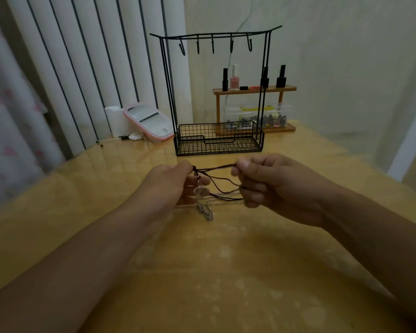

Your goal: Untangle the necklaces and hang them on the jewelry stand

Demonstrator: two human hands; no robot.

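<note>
A dark cord necklace (216,168) with a clear crystal pendant (200,190) is stretched between my hands above the table. My left hand (175,181) pinches its knotted end; my right hand (262,180) pinches the cord loops. A silver chain necklace (207,211) is tangled with the cord and hangs down onto the table. The black wire jewelry stand (216,92) stands just behind my hands, its hooks (213,45) bare and its basket (219,140) holding nothing I can see.
Behind the stand, a wooden shelf (255,90) carries nail polish bottles over a clear box of small items. A pink-rimmed mirror (149,121) and a white roll (117,121) lean at the back left. The yellow table (202,272) extends toward me.
</note>
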